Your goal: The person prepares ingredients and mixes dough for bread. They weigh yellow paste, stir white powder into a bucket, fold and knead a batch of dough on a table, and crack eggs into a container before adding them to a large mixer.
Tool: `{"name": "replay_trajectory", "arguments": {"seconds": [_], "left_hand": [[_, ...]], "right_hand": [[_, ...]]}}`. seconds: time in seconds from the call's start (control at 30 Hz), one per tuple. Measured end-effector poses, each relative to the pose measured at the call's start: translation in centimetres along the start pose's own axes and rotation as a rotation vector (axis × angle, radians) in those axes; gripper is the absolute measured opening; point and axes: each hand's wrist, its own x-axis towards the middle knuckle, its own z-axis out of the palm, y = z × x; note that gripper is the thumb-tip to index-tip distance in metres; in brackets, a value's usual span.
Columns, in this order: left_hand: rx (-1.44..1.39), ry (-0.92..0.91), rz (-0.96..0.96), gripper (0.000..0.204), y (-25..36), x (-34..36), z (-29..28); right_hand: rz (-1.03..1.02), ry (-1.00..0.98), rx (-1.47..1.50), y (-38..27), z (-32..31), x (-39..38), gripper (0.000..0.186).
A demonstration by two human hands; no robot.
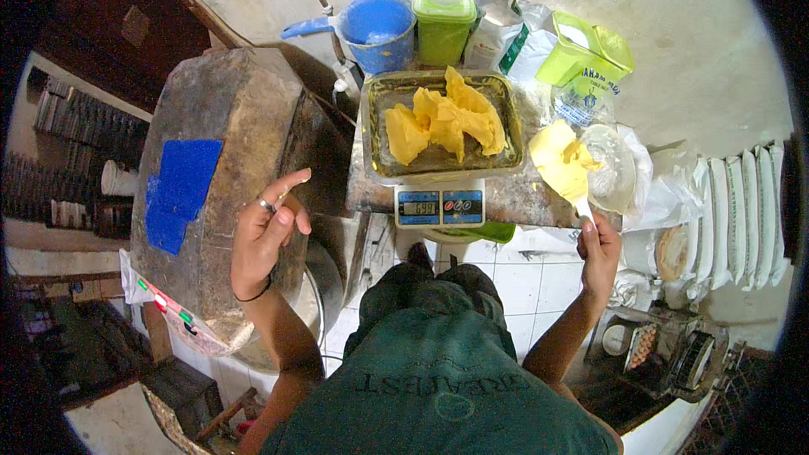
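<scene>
My right hand (597, 257) grips a white-handled spatula (581, 208) whose blade carries a lump of soft yellow fat (558, 156), beside a clear plastic container (613, 173). Several bigger yellow lumps (413, 131) lie in a smeared rectangular tray (375, 156) on a small digital scale (438, 209); its display is lit. My left hand (268, 232) is raised at the left of the scale, holding nothing, fingers apart and partly curled with the index finger stretched out.
Along the back stand a blue dipper (371, 29), lidded green container (442, 25), white bags (493, 34) and another green container (573, 50). A worn block with a blue patch (181, 194) fills the left. Stacked sacks (733, 215) and machinery (653, 354) are at the right.
</scene>
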Motion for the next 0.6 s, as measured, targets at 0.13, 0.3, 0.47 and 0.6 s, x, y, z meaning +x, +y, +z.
{"name": "replay_trajectory", "arguments": {"seconds": [0.13, 0.3, 0.47, 0.6], "left_hand": [[0.008, 0.011, -0.025, 0.054, 0.0, -0.5, 0.5], [0.017, -0.003, -0.017, 0.053, 0.3, -0.4, 0.9], [0.026, -0.022, -0.004, 0.054, 0.5, -0.3, 0.9], [-0.055, -0.071, -0.011, 0.057, 0.5, 0.1, 1.4]], "right_hand": [[-0.004, -0.056, 0.007, -0.8, 0.3, 0.2, 0.027], [0.002, -0.082, -0.004, -1.4, 1.2, 0.3, 0.027], [-0.038, -0.087, -0.052, -1.0, 1.7, 0.4, 0.025], [-0.050, -0.049, -0.037, -0.7, 1.4, 0.1, 0.024]]}}
